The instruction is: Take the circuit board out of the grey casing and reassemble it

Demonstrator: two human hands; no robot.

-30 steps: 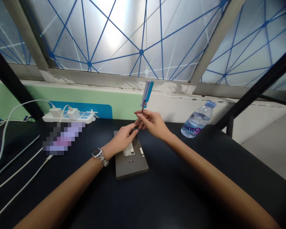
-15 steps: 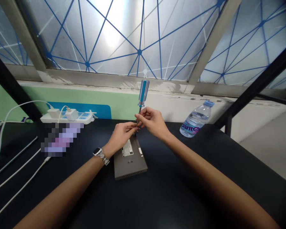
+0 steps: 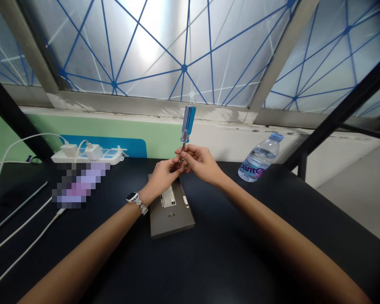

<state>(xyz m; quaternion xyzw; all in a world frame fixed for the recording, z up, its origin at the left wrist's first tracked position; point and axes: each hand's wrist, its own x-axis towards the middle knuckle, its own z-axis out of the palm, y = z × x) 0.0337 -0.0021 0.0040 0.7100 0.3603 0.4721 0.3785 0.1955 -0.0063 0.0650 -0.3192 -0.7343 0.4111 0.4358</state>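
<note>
A screwdriver [image 3: 188,122] with a clear and blue handle stands nearly upright, handle at the top. My right hand [image 3: 201,162] is closed, pinching its metal shaft below the handle. Around the shaft's lower end, the fingers of my left hand [image 3: 163,175] are pinched together. They hide the tip, so whether they grip it or something small there I cannot make out. Beneath both hands a flat grey-brown case [image 3: 172,226] with a white label [image 3: 168,197] and vent slots along its near edge lies on the table. Its far end is partly covered by my left hand.
A water bottle [image 3: 259,158] stands tilted-looking at the right on the black table [image 3: 228,261]. At the left lie a white power strip [image 3: 114,158] with plugged-in chargers, a blurred-out phone-like thing [image 3: 80,185] and white cables [image 3: 22,230]. A wall and window rise behind.
My left fingers have moved up slightly and closed in around the lower shaft. The screwdriver has turned a little, its handle now showing blue on the right side.
</note>
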